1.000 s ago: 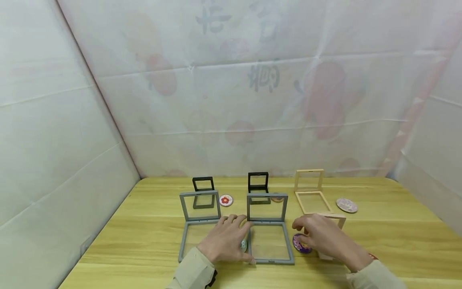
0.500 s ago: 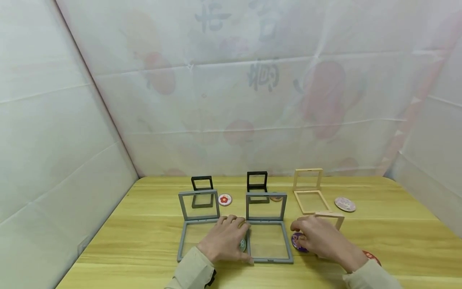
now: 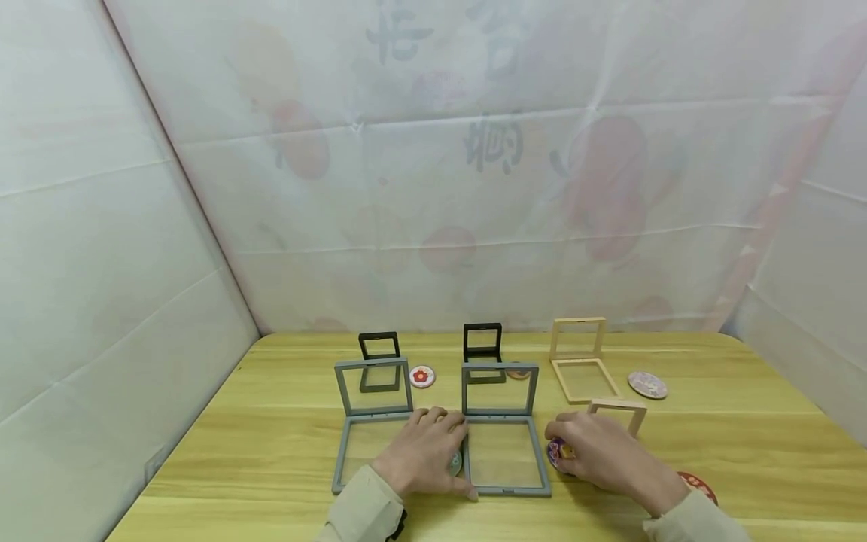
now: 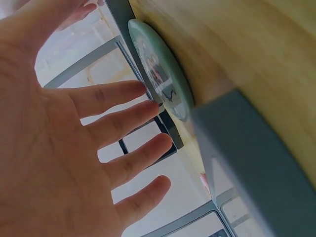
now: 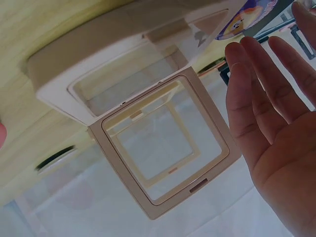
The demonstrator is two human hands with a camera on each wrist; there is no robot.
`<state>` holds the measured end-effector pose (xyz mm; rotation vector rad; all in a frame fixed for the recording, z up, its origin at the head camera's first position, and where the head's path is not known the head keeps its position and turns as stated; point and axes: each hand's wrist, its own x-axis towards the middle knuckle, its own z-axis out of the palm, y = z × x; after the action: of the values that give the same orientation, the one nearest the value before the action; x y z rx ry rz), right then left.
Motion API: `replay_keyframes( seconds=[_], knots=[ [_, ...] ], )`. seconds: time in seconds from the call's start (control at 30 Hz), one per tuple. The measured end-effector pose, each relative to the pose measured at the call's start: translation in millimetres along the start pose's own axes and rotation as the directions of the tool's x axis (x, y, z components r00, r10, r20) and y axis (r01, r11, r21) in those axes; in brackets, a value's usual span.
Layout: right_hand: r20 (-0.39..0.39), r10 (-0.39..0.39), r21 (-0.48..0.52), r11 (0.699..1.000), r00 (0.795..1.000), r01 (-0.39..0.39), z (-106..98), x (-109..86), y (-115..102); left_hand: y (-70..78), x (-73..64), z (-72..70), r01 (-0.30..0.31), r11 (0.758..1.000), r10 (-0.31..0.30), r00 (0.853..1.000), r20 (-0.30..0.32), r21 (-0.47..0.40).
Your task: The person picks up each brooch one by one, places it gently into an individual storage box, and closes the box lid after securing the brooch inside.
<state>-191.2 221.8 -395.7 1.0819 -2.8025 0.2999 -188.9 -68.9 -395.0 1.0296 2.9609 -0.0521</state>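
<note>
My left hand (image 3: 423, 452), fingers spread, is over the gap between two open, hinged grey display frames. Beneath it a round green printed disc (image 3: 456, 462) is partly covered. In the left wrist view the palm (image 4: 54, 143) faces the camera and the disc (image 4: 160, 71) lies beyond the fingertips. Its thumb is by the front corner of the right grey frame (image 3: 508, 491); contact is unclear. My right hand (image 3: 596, 452), fingers slightly bent, reaches over a purple printed disc (image 3: 560, 456). The right wrist view shows the disc (image 5: 247, 19) near thumb and fingertips, without a visible grip.
A pale pink hinged frame (image 5: 158, 203) stands beside the right hand. Behind are two small black frames (image 3: 379, 334) and a cream frame (image 3: 579, 322). A red flower disc (image 3: 422, 376), a lilac disc (image 3: 647, 385) and a red disc (image 3: 698, 485) lie on the wooden table (image 3: 271, 429).
My right hand has lowered slightly beside the purple disc, and the red disc by the right sleeve shows more fully. The left hand has barely moved.
</note>
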Motion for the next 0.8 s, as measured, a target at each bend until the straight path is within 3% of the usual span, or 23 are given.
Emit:
replay_keyframes(
  seconds=[0.33,0.8],
  knots=[
    [0.004,-0.005,-0.058,0.998,1.000,0.005,5.0,-1.5,-0.8,0.8,-2.1,1.6,0.009,1.000,-0.008,1.000,0.029,-0.025],
    [0.039,-0.003,-0.077,0.997,0.999,0.006,7.0,-2.8,1.7,0.5,0.7,0.9,-0.001,1.000,0.001,1.000,0.003,-0.018]
  ],
)
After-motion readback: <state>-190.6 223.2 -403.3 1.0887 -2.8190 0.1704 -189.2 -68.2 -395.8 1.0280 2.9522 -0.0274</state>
